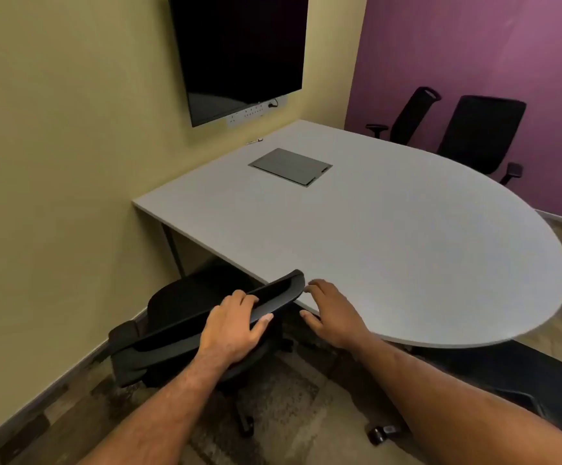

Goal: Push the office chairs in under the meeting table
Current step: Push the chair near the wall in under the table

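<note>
A: Two bare forearms reach in from the bottom of the head view. What has the left hand [236, 325] got?

B: Its grip is clenched on the top edge of the near office chair's backrest [205, 325], fingers curled over the front, thumb under the rim. That backrest is tilted and turned at an angle to the bench [390, 236], its right corner just at the bench's near edge.

A: And the right hand [333, 313]?

B: Released, fingers spread, hovering just beside the backrest's right end and over the bench's near edge. I cannot tell whether it touches either one.

A: Where does the chair sit?

B: Its seat [185, 295] lies partly under the bench's near left corner, close to the yellow wall [54, 162]. A bench leg [172, 246] stands between seat and wall, so room on that side is tight. Bare floor [289, 397] lies open behind the chair.

A: Other chairs?

B: A second dark chair [514, 377] shows at lower right, tucked partly beneath the bench's rounded end. Two more stand across the bench by the purple wall [474, 45]: one backrest [410, 115] turned sideways, one [481, 132] facing in, both close to the far edge.

A: On the bench top?

B: A grey cable hatch [289, 166] set flush, and a dark screen [239, 52] on the wall above.
</note>
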### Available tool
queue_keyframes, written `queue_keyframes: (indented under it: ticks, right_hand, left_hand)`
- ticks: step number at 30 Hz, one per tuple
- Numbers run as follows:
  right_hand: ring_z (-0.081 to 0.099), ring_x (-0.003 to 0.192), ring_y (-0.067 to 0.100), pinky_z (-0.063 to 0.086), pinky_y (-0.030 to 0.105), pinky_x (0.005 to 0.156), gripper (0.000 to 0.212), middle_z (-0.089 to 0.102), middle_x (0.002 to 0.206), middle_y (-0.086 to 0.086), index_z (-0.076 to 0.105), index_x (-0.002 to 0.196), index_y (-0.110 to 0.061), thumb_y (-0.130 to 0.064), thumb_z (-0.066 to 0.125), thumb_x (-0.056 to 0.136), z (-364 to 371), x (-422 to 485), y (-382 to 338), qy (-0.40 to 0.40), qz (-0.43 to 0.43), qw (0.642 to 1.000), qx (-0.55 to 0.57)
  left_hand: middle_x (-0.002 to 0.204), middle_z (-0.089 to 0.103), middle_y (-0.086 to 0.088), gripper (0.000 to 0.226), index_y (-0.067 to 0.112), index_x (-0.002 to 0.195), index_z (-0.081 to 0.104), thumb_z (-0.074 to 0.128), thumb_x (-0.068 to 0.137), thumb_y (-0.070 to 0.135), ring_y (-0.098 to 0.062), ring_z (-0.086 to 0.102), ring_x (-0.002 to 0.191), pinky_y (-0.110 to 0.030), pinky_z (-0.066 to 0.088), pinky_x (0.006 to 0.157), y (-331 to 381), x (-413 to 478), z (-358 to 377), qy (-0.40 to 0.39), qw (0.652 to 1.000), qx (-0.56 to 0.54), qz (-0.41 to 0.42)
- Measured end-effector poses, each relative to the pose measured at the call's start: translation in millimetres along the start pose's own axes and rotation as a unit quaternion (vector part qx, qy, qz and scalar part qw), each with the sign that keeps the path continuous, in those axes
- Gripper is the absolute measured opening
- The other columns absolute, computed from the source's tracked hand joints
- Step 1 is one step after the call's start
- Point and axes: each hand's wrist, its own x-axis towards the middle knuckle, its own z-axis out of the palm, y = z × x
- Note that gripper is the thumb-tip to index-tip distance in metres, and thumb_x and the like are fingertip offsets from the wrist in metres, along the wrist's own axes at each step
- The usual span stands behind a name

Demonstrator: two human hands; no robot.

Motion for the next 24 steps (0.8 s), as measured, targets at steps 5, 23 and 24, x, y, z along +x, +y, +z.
queue_keyframes:
  ticks: [5, 23, 24]
  right_hand:
    - [0.022, 0.150, 0.020, 0.022, 0.035, 0.120, 0.071, 0.023, 0.165, 0.003, 0.029, 0.155, -0.022, -0.050, 0.054, 0.095, 12.1, 12.1, -40.3, -0.095, -0.055, 0.992, -0.054]
    - [0.047, 0.122, 0.023, 0.037, 0.043, 0.109, 0.068, 0.051, 0.132, 0.002, 0.050, 0.140, -0.023, -0.071, 0.045, 0.091, 34.4, -1.7, -85.3, -0.146, -0.048, 0.983, -0.096]
    - [0.048, 0.116, 0.021, 0.042, 0.039, 0.101, 0.068, 0.053, 0.128, 0.002, 0.053, 0.136, -0.023, -0.073, 0.044, 0.090, 34.4, -5.5, -85.9, -0.146, -0.054, 0.983, -0.097]
  left_hand:
    - [0.119, 0.063, 0.003, 0.058, 0.023, 0.127, 0.058, 0.035, 0.098, 0.067, -0.018, 0.062, 0.106, -0.037, 0.051, 0.087, -55.3, -30.6, -5.6, -0.038, 0.997, 0.004, -0.060]
    - [0.081, 0.063, 0.008, 0.064, 0.024, 0.103, 0.061, 0.034, 0.089, 0.080, -0.016, 0.062, 0.078, -0.036, 0.051, 0.074, -115.5, -110.2, -12.6, -0.081, 0.990, 0.030, -0.107]
    - [0.077, 0.061, 0.010, 0.066, 0.026, 0.099, 0.060, 0.032, 0.086, 0.084, -0.014, 0.061, 0.074, -0.035, 0.051, 0.070, -117.1, -114.8, -14.1, -0.085, 0.990, 0.035, -0.105]
